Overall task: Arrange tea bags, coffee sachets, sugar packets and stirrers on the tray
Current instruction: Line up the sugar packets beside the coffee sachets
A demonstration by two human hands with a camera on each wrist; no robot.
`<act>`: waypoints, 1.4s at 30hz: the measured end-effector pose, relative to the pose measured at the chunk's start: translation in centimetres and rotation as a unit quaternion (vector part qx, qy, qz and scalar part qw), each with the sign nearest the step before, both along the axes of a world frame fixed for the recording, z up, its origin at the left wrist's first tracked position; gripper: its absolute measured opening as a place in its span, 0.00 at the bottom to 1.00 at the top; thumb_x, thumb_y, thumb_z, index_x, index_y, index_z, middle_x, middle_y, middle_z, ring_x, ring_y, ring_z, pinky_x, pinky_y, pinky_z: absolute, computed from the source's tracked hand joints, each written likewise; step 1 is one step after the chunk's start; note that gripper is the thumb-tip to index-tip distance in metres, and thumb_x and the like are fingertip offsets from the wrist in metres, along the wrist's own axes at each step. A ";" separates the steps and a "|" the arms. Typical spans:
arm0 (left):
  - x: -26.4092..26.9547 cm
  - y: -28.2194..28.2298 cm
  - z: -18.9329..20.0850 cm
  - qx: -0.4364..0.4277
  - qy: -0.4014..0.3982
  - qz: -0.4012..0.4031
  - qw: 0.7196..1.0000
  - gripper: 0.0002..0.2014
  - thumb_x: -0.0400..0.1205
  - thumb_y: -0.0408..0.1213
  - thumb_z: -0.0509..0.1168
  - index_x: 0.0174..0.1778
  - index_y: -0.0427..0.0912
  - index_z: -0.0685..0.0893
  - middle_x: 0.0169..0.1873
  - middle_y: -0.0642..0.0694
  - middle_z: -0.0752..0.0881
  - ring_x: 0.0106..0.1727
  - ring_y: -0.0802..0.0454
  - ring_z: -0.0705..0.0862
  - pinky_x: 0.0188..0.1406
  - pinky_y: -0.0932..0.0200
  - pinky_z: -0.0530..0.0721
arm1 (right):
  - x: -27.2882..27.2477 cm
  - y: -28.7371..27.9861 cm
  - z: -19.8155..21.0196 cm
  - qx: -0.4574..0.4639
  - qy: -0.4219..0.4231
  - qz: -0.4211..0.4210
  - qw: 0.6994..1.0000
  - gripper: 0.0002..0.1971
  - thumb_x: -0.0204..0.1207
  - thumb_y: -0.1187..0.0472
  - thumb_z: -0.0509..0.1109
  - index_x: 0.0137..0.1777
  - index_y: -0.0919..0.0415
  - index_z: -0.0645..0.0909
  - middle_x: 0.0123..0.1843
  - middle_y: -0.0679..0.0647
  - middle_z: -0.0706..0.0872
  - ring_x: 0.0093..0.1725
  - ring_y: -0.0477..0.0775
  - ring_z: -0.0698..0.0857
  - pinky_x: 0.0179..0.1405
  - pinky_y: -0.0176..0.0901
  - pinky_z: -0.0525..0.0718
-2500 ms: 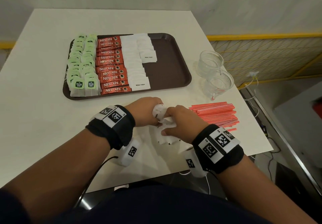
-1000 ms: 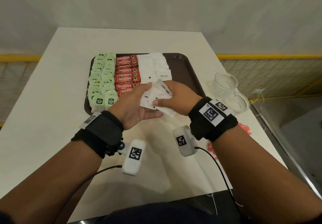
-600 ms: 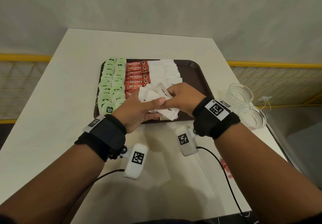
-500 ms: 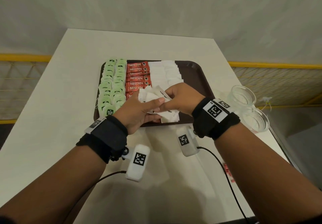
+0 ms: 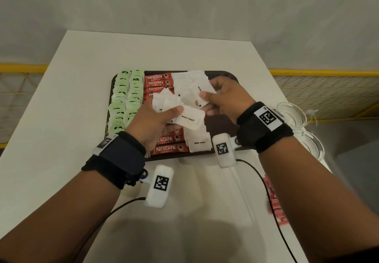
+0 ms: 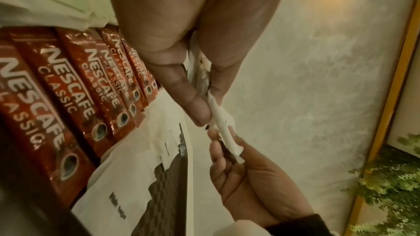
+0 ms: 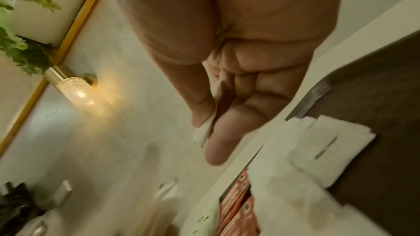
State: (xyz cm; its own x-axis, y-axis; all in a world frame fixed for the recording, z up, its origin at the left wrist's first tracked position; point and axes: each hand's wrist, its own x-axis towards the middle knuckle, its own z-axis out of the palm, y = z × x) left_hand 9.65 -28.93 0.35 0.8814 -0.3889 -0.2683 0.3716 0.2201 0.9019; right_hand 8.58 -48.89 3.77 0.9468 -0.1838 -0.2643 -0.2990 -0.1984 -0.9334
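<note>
Both hands over the tray [image 5: 223,131], sugar step in hand.

Left hand [image 5: 151,123]: thumb and fingers clamped on a fanned bunch of sugar packets [image 5: 174,107], held above the coffee sachets [image 5: 168,150]; one packet sticks out toward the tray's right side, "White Sugar" readable.

Right hand [image 5: 225,101]: thumb and forefinger pinch a single packet [image 5: 202,90] by its near end, held above the tray's far half. In the left wrist view it shows edge-on. Its long axis runs roughly toward the tray's far edge, slightly tilted, so it looks roughly parallel to the sugar column [image 5: 184,84] already laid.

Key relation: the bare brown floor of the tray lies just right of that column, directly below and near-side of my right hand. Right hand is the nearer one; left only feeds.

Judgement: next packet goes down beside the column, lowered flat with little rotation needed. Risk: loose bunch in the left hand slipping onto the sachets.

Tea bags [image 5: 127,103] fill the tray's left side. Stirrers [image 5: 274,199] lie off the tray on the worktop [image 5: 61,109], near-right of it, not yet placed.
</note>
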 end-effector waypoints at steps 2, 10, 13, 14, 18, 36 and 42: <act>0.6 0.1 0.1 -0.001 0.002 0.002 1.000 0.19 0.81 0.28 0.70 0.68 0.39 0.77 0.58 0.40 0.90 0.53 0.46 0.92 0.34 0.61 0.89 | 0.7 -1.4 -0.1 -0.042 -0.009 -0.041 0.998 0.12 0.78 0.64 0.73 0.58 0.64 0.77 0.55 0.69 0.88 0.34 0.55 0.90 0.28 0.42 0.86; 1.7 0.8 0.1 0.002 -0.010 -0.007 1.000 0.15 0.82 0.28 0.68 0.64 0.41 0.79 0.57 0.42 0.91 0.55 0.44 0.91 0.33 0.62 0.89 | 2.5 -4.8 -2.5 -0.103 0.185 -0.021 0.977 0.09 0.83 0.65 0.65 0.62 0.59 0.79 0.50 0.63 0.88 0.34 0.52 0.85 0.22 0.36 0.83; 1.7 0.9 -0.1 0.000 -0.008 -0.014 1.000 0.19 0.82 0.28 0.68 0.69 0.39 0.77 0.59 0.40 0.90 0.56 0.43 0.91 0.37 0.59 0.90 | 3.1 -5.0 -3.5 -0.128 0.198 -0.029 0.971 0.11 0.80 0.65 0.71 0.60 0.61 0.81 0.40 0.58 0.87 0.30 0.51 0.85 0.17 0.33 0.80; 1.7 0.9 -0.1 0.000 -0.007 -0.014 1.000 0.20 0.82 0.28 0.68 0.70 0.39 0.76 0.59 0.40 0.89 0.56 0.43 0.91 0.37 0.59 0.90 | 3.3 -5.0 -3.8 -0.143 0.190 -0.033 0.971 0.11 0.77 0.65 0.74 0.58 0.61 0.81 0.39 0.58 0.87 0.30 0.51 0.84 0.17 0.33 0.79; 1.6 1.0 -0.3 0.003 -0.010 -0.012 1.000 0.21 0.82 0.29 0.69 0.70 0.38 0.76 0.58 0.40 0.90 0.55 0.44 0.91 0.36 0.60 0.90 | 4.1 -5.0 -4.6 -0.178 0.169 -0.063 0.967 0.12 0.70 0.65 0.80 0.43 0.58 0.78 0.40 0.60 0.87 0.34 0.54 0.86 0.28 0.42 0.85; 1.4 -0.5 -0.5 -0.004 -0.040 0.060 0.997 0.19 0.81 0.26 0.70 0.68 0.36 0.77 0.58 0.39 0.89 0.52 0.46 0.92 0.32 0.59 0.89 | 0.1 -0.5 -0.3 -0.063 0.107 0.100 0.987 0.16 0.72 0.50 0.78 0.49 0.63 0.85 0.41 0.56 0.90 0.34 0.50 0.84 0.28 0.38 0.81; 1.5 -1.4 -1.0 -0.016 -0.023 0.081 0.996 0.22 0.80 0.28 0.72 0.71 0.40 0.77 0.61 0.42 0.88 0.59 0.45 0.89 0.42 0.54 0.90 | -0.2 -0.9 -1.5 0.013 0.067 0.021 0.997 0.13 0.73 0.65 0.77 0.55 0.68 0.83 0.40 0.61 0.89 0.33 0.51 0.86 0.29 0.37 0.82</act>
